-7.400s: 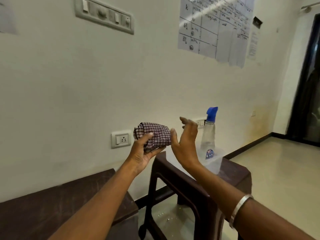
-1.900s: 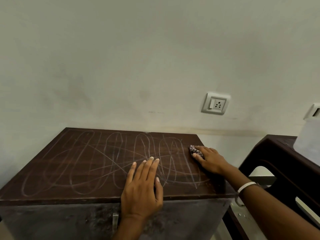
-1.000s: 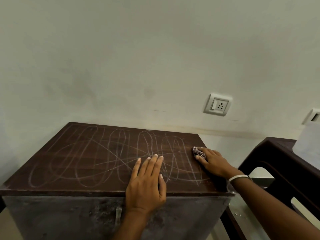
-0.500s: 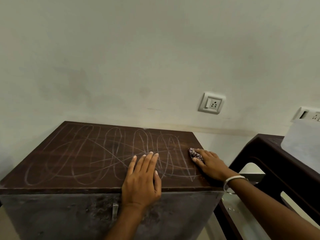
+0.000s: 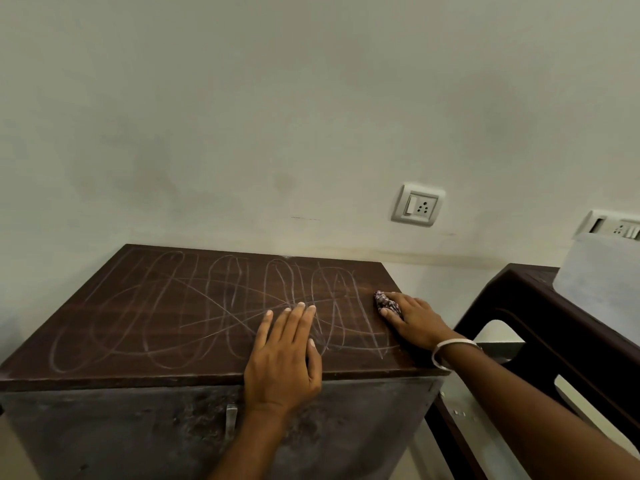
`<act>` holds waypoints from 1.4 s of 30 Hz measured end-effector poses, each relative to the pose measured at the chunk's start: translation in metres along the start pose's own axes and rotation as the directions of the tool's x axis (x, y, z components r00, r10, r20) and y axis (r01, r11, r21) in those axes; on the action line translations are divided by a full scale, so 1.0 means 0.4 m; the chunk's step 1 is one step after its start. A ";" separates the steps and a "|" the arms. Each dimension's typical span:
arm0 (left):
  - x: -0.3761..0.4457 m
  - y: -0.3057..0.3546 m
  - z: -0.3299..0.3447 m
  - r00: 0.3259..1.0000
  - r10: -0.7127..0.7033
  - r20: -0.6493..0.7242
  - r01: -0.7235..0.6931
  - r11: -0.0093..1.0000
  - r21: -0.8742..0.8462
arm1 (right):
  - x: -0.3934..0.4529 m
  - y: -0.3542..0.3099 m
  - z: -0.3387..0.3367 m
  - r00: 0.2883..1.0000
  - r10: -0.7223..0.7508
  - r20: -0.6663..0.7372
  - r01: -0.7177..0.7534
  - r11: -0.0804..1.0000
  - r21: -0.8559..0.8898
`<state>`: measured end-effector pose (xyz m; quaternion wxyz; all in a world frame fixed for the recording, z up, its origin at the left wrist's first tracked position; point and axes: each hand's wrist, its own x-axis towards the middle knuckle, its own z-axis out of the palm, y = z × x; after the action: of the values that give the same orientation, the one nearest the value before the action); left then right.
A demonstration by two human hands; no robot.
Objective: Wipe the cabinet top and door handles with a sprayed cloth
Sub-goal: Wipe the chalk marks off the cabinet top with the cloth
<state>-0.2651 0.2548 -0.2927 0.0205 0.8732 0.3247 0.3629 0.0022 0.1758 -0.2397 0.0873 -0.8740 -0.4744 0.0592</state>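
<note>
A dark brown cabinet top (image 5: 145,317) fills the lower middle of the view, covered in pale chalk-like loops. My left hand (image 5: 284,355) lies flat on its front edge, fingers straight. My right hand (image 5: 414,322) rests near the right edge and presses a small checked cloth (image 5: 384,301), mostly hidden under the fingers. A metal door handle (image 5: 230,422) shows on the grey cabinet front, just left of my left wrist. The spray bottle is not in view.
A dark plastic stool (image 5: 561,327) stands to the right of the cabinet, with a translucent container (image 5: 602,268) on it. The pale wall behind carries a socket (image 5: 418,204) and another switch plate (image 5: 613,225) at the far right.
The cloth went from both hands in the air near the bottle to the cabinet top under my right hand. Over the last second both hands have barely moved; the camera shifted slightly.
</note>
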 end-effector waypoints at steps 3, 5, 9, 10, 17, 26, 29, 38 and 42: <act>0.001 -0.001 0.000 1.000 -0.007 0.005 0.007 1.000 0.010 | -0.021 -0.004 0.000 1.000 0.004 -0.008 -0.004 1.000 0.003; 0.002 0.000 -0.002 1.000 -0.015 0.015 0.015 1.000 0.011 | -0.052 -0.002 0.002 1.000 0.006 -0.019 -0.006 1.000 0.006; 0.000 0.001 -0.005 1.000 -0.025 0.015 0.025 1.000 0.006 | -0.128 0.011 0.007 1.000 0.005 -0.005 -0.005 1.000 0.018; 0.000 0.000 -0.006 1.000 -0.024 0.014 0.024 1.000 0.007 | -0.145 0.014 0.009 1.000 0.000 -0.004 0.000 1.000 0.019; 0.000 0.004 -0.011 0.999 -0.036 0.029 0.036 0.999 0.002 | -0.181 0.011 0.004 1.000 0.011 0.009 -0.012 0.999 0.034; -0.001 0.004 -0.010 0.999 -0.034 0.017 0.034 0.999 0.002 | -0.136 -0.019 0.000 0.997 0.079 0.013 -0.079 0.997 -0.008; 0.000 0.005 -0.009 0.999 -0.041 0.008 0.041 0.999 0.007 | -0.167 -0.021 0.007 0.999 0.032 -0.016 -0.033 0.998 -0.054; -0.001 0.005 -0.011 0.999 -0.045 -0.002 0.045 0.999 0.010 | -0.193 0.005 0.005 0.994 0.107 -0.015 -0.106 0.992 0.067; 0.000 0.008 -0.009 0.999 -0.052 0.000 0.052 0.999 0.003 | -0.206 -0.035 0.021 0.995 0.093 -0.039 -0.094 0.995 -0.017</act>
<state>-0.2657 0.2514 -0.2893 0.0286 0.8646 0.3478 0.3615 -0.0555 0.1148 -0.2432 0.0852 -0.8970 -0.4317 0.0421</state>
